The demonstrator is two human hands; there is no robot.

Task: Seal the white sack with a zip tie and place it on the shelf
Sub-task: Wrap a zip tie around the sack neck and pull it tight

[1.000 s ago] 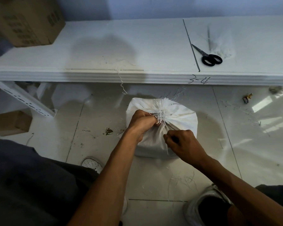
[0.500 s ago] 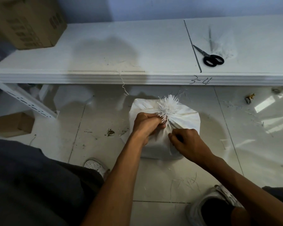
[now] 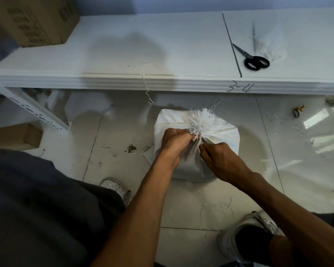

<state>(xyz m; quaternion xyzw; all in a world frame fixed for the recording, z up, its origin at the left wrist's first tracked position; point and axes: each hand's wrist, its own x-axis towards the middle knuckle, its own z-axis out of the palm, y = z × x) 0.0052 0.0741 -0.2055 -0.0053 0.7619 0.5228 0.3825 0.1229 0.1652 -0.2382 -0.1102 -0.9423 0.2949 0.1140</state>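
Now, with the white sack (image 3: 216, 139) on the floor at frame centre, keep your left hand (image 3: 174, 140) clenched on its gathered neck; your right hand (image 3: 222, 158) pinches beside it. Cinch tightly below the frayed tuft; the zip tie itself is indiscernible.

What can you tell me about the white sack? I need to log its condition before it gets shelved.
The white sack looks like woven plastic cloth, full and squat, standing on the tiled floor just below the shelf. Its mouth is gathered into a frayed tuft on top. The left hand clenches the neck beside the tuft; the right hand pinches just below it. No zip tie can be made out.
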